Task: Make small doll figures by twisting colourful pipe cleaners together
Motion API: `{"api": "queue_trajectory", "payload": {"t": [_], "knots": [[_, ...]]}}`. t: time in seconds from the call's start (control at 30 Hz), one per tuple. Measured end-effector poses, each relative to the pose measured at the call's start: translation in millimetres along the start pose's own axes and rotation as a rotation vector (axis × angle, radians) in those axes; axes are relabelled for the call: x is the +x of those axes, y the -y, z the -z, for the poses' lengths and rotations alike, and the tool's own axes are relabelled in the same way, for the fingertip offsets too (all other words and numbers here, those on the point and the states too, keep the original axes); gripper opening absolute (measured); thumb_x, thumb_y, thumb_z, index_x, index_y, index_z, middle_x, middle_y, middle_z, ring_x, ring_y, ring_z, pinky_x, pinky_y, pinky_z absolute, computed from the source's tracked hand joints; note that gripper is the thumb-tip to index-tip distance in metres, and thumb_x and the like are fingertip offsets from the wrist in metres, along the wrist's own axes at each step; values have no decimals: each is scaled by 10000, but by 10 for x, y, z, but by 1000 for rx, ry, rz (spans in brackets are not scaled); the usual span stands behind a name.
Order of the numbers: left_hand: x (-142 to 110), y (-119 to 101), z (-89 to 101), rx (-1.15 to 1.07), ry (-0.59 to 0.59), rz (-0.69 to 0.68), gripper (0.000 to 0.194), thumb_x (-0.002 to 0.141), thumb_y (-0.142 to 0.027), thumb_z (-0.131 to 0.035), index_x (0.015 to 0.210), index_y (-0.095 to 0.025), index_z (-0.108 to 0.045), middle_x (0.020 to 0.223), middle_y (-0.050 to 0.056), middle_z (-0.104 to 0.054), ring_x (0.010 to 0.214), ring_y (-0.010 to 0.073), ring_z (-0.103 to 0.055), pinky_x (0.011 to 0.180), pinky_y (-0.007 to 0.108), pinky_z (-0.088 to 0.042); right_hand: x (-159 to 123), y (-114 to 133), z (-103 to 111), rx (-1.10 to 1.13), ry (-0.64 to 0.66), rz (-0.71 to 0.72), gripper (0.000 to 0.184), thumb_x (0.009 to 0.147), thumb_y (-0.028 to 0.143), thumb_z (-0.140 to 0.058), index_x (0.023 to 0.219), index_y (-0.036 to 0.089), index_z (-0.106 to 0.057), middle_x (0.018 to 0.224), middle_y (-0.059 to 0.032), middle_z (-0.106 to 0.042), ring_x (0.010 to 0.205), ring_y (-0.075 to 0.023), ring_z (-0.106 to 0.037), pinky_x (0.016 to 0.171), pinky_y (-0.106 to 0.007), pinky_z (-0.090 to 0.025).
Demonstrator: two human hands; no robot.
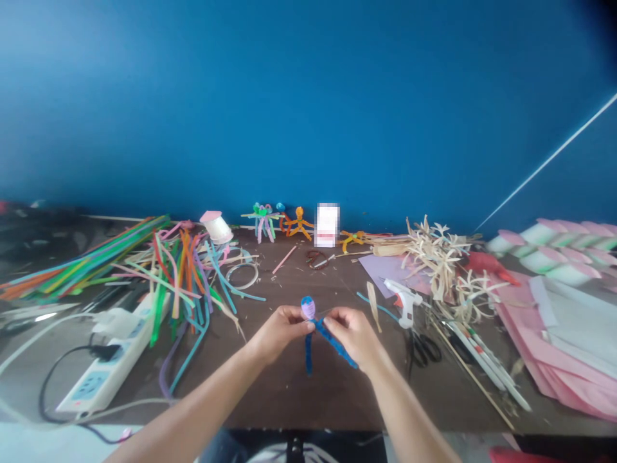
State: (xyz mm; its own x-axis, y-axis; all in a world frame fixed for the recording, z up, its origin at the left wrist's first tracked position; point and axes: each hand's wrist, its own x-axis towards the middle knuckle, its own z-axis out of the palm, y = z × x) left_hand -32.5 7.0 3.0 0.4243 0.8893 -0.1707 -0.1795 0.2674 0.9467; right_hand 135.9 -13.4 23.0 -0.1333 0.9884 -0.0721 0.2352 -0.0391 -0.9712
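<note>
My left hand (282, 331) and my right hand (349, 334) are raised over the middle of the dark brown table (332, 392), close together. Between them they hold a small blue pipe-cleaner figure (332, 342). Its round head (308, 308) has a lilac centre and a blue rim and sticks up above my left fingers. One blue stem (308, 357) hangs down below my left hand, and another runs out under my right palm. Both hands pinch the figure at its neck.
A large heap of coloured pipe cleaners (178, 276) lies to the left, near a white power strip (113, 360) with black cables. To the right are a white glue gun (405, 299), black scissors (424, 350), dried straw flowers (436, 257) and pink paper sheets (554, 341).
</note>
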Motion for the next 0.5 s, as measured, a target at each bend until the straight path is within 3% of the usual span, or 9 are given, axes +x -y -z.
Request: {"api": "queue_trajectory", "payload": {"t": [0.1, 0.2, 0.33, 0.5], "knots": [[-20, 42, -22, -126, 61, -3, 151, 588, -256, -740, 677, -143, -694, 650, 9, -663, 626, 120, -554, 683, 238, -404, 37, -62, -26, 385, 177, -212, 261, 668, 384, -634, 605, 148, -543, 450, 35, -525, 391, -83, -466, 409, -201, -343], [-17, 98, -55, -162, 24, -37, 142, 623, -247, -723, 712, -144, -686, 683, 12, -666, 671, 126, -564, 720, 243, -400, 59, -122, -76, 614, 237, -296, 304, 635, 407, -664, 597, 148, -508, 415, 33, -536, 323, -76, -456, 347, -190, -328], [-22, 79, -70, -160, -32, -57, 201, 594, -212, -744, 767, -141, -670, 713, 12, -657, 721, 129, -565, 752, 236, -394, 56, -146, -103, 775, 212, -385, 310, 612, 388, -695, 643, 149, -501, 414, 53, -530, 285, -48, -415, 314, -167, -291], [-54, -45, 8, -312, 91, 156, 247, 612, -303, -731, 771, -131, -651, 703, 34, -640, 654, 130, -571, 657, 242, -425, 40, -93, -32, 791, 280, -385, 318, 607, 368, -719, 638, 151, -489, 400, 58, -523, 265, -23, -364, 310, -153, -257]]}}
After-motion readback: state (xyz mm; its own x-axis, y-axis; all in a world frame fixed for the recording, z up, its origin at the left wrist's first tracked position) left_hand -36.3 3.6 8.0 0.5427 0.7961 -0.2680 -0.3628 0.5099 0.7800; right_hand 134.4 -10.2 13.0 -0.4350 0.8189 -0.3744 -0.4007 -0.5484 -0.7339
